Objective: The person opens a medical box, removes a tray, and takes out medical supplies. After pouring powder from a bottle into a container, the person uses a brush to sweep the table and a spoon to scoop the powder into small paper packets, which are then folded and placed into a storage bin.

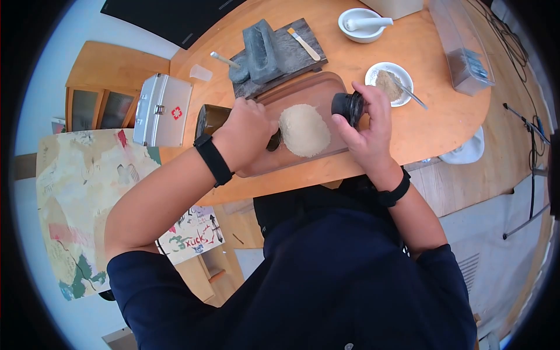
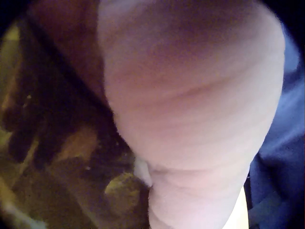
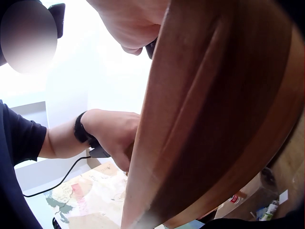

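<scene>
My left hand [image 1: 242, 137] grips a brown glass jar [image 1: 211, 119], tipped on its side over the left end of a brown tray [image 1: 262, 166]. The jar's dark mouth points right, at a heap of pale beige powder [image 1: 304, 129] on the tray. In the left wrist view the hand covers much of the jar [image 2: 62, 157], whose glass has lighter patches. Between thumb and fingers my right hand [image 1: 373, 125] holds a black screw lid [image 1: 345, 107] above the tray's right end. The right wrist view shows this hand [image 3: 131, 21] over the tray's rim [image 3: 152, 129].
Behind the tray, a grey stone slab [image 1: 300, 44] bears a stone block [image 1: 262, 52] and a flat brush [image 1: 303, 44]. A white bowl of powder [image 1: 408, 70] with a spoon, a mortar [image 1: 361, 38], a plastic bin [image 1: 466, 64] and a silver case [image 1: 166, 111] stand around.
</scene>
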The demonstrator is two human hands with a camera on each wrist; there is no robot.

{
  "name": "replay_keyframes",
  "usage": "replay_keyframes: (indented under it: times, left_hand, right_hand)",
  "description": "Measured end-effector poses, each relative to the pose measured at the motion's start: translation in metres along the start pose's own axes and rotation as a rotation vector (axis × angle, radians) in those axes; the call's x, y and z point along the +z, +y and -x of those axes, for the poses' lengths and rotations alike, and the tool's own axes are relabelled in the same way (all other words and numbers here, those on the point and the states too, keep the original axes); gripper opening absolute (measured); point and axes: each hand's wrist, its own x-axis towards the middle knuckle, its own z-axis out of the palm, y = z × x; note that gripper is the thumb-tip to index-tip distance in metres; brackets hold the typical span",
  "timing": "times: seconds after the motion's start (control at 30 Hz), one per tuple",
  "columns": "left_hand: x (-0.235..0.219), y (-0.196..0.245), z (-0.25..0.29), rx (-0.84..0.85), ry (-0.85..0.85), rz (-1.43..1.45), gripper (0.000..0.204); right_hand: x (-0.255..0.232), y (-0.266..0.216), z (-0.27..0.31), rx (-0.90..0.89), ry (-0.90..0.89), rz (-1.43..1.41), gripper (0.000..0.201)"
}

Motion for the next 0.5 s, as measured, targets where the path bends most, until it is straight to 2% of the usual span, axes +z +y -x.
replay_keyframes:
  times: [0.13,0.27,0.33,0.43,0.5]
  left_hand:
    - [-0.007,-0.005,0.002,-0.026,-0.008,0.003,0.033]
    - [0.008,-0.012,0.002,-0.002,-0.066,0.118,0.038]
    - [0.011,-0.011,0.004,-0.044,0.019,0.058,0.045]
    - [0.007,-0.021,0.006,-0.097,-0.05,0.187,0.051]
    - [0.009,-0.024,0.005,-0.139,-0.046,0.172,0.055]
  right_hand:
    - [-0.001,0.002,0.002,0.009,0.025,-0.008,0.059]
    - [-0.001,0.003,0.001,-0.019,0.022,0.019,0.059]
    - [-0.001,0.001,0.002,-0.012,0.022,0.014,0.059]
    - [-0.002,0.001,0.0,-0.015,0.017,0.005,0.059]
    - [-0.001,0.001,0.002,-0.007,0.02,-0.004,0.059]
